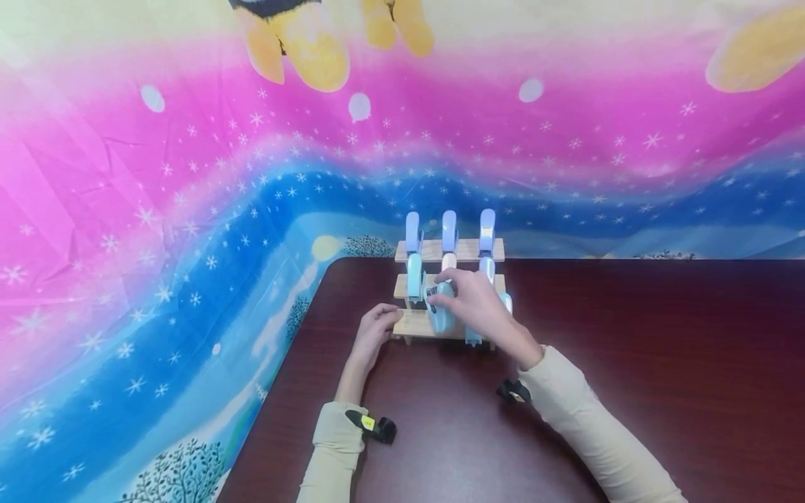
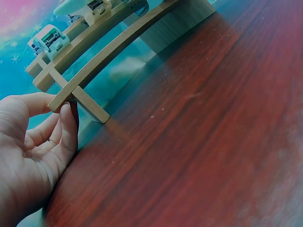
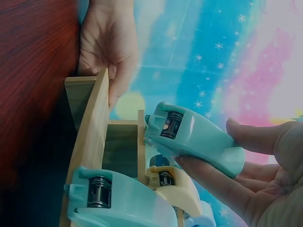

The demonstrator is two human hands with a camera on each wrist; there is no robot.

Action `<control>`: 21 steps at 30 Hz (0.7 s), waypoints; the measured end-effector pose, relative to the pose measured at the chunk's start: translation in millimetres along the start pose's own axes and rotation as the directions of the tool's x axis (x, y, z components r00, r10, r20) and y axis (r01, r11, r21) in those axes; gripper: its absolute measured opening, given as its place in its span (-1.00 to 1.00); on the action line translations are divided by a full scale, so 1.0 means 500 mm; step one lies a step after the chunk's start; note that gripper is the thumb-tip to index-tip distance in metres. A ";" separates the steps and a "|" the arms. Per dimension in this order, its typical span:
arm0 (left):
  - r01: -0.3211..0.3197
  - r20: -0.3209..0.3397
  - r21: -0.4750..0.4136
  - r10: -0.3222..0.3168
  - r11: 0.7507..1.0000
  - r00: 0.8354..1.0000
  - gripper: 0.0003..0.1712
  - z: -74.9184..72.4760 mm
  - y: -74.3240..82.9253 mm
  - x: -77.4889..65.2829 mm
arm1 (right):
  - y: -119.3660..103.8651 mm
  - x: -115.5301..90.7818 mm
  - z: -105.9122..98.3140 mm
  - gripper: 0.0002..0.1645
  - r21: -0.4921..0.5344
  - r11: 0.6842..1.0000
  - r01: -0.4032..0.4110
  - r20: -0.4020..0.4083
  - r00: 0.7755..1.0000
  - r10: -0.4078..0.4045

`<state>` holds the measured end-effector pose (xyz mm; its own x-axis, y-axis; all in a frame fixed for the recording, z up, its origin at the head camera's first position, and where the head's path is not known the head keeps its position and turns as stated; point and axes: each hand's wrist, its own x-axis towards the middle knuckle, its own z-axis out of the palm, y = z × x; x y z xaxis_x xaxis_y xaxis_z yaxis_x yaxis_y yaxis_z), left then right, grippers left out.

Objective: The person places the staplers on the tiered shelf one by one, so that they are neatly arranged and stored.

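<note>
My right hand holds a teal, stapler-like tool with a rounded body and a dark coil in a window at its end. In the right wrist view it is tilted, thumb on one side and fingers on the other. In the head view it overlaps the lowest step of a stepped wooden rack. My left hand pinches the left end of that step between thumb and fingers. Another teal tool of the same shape stands on the lowest step, partly behind the right hand in the head view.
Lavender tools stand along the rack's top step. The middle step bears a teal one, a cream one and a lavender one. The rack stands on a dark red wooden table, before a printed cloth.
</note>
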<state>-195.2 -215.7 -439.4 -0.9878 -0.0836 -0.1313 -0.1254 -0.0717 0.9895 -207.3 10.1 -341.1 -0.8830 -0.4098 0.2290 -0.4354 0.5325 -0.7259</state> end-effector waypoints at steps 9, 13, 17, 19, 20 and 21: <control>-0.003 0.000 -0.003 0.003 1.000 1.000 -0.71 0.000 0.001 -0.004 | 0.003 0.003 0.016 -0.58 -0.045 0.998 0.039 0.020 0.999 -0.038; -0.001 0.004 -0.006 0.001 1.000 1.000 -0.73 0.000 0.001 -0.003 | 0.008 0.004 0.020 -0.60 -0.055 0.998 0.027 0.025 0.999 -0.025; 0.004 0.004 -0.003 -0.004 1.000 1.000 -0.74 0.001 0.001 -0.004 | 0.010 0.005 0.023 -0.59 -0.064 0.998 0.023 0.032 0.999 -0.021; 0.001 0.003 0.001 -0.001 1.000 1.000 -0.74 0.001 0.002 -0.004 | 0.011 0.006 0.024 -0.59 -0.064 0.998 0.021 0.034 0.999 -0.019; 0.002 0.002 -0.001 -0.002 1.000 1.000 -0.74 0.001 0.001 -0.004 | 0.011 0.006 0.025 -0.58 -0.065 0.998 0.020 0.035 0.999 -0.018; 0.001 0.001 0.000 -0.001 1.000 1.000 -0.74 0.001 0.001 -0.004 | 0.012 0.006 0.025 -0.58 -0.066 0.998 0.020 0.037 0.999 -0.018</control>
<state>-193.2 -215.3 -438.5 -0.9877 -0.0827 -0.1326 -0.1268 -0.0722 0.9893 -210.4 2.5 -352.8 -0.8680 -0.4465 0.2173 -0.4636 0.5717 -0.6769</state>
